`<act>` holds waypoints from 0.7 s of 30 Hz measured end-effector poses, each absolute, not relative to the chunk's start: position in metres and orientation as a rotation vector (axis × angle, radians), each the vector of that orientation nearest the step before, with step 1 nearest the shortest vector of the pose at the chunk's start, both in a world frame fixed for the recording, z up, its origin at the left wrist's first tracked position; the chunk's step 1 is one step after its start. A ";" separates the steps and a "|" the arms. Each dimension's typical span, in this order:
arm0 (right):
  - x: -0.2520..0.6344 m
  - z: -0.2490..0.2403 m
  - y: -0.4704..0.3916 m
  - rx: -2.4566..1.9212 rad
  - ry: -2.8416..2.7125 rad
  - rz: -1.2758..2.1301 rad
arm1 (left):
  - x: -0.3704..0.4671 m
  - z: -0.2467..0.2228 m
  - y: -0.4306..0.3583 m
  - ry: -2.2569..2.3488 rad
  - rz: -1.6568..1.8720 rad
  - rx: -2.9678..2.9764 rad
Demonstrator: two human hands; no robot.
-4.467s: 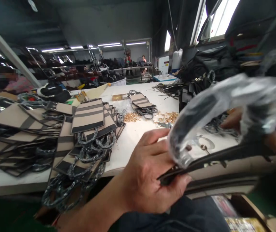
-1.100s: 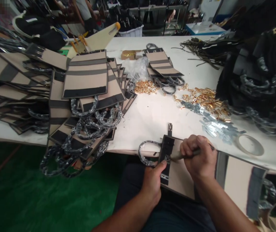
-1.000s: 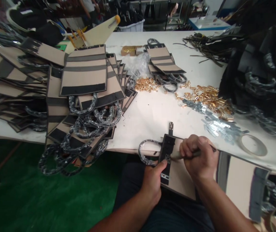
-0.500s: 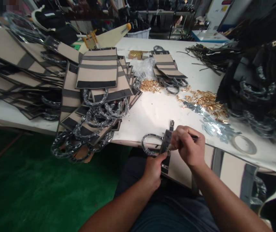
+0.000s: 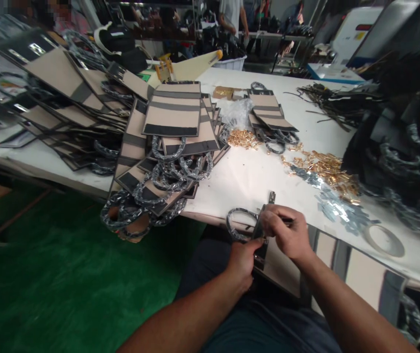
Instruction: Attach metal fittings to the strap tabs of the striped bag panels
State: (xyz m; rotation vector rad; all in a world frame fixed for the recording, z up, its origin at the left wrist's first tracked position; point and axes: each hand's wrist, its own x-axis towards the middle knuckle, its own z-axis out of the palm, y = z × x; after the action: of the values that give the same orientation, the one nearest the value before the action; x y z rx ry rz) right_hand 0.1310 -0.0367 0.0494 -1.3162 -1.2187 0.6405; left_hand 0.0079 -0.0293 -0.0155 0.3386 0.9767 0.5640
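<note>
A beige and dark striped panel (image 5: 281,267) lies at the table's front edge and over my lap, a plastic-wrapped ring handle (image 5: 231,226) at its left end. My left hand (image 5: 244,257) grips the panel's dark end strip, thumb on top near a small metal fitting. Just above, my right hand (image 5: 286,230) is closed around a dark, slim tool (image 5: 288,220), its fingertips over the same strip. What lies under those fingertips is hidden. A small metal piece (image 5: 272,197) sticks up behind the strip.
Similar panels (image 5: 173,110) with wrapped handles are piled at left. Gold fittings (image 5: 329,169), grey metal strips (image 5: 342,211) and a tape roll (image 5: 383,240) lie at right. Black bags (image 5: 397,142) stand far right. A person (image 5: 233,17) is in the background.
The view has turned left, so the scene sits further right and slightly lower. Both hands stay at the strip; the right hand's fingers have shifted slightly.
</note>
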 end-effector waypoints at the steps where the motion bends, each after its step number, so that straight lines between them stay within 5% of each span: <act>1: 0.133 0.055 -0.041 -1.264 -1.143 0.648 | 0.008 -0.017 -0.030 0.974 0.554 0.329; 7: 0.121 0.079 -0.049 -0.922 -1.016 0.389 | 0.006 -0.019 -0.030 0.970 0.533 0.373; 13: 0.133 0.033 -0.055 -1.219 -1.001 0.516 | 0.005 -0.018 -0.028 0.980 0.543 0.397; 21: 0.180 0.031 -0.085 -2.024 -1.340 0.250 | 0.001 -0.016 -0.026 0.977 0.455 0.413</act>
State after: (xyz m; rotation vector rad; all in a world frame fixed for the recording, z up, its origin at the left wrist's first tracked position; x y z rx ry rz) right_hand 0.1801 -0.0845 0.0307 -2.0236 -1.3397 0.2502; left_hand 0.0014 -0.0264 -0.0162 0.4132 0.9769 0.4550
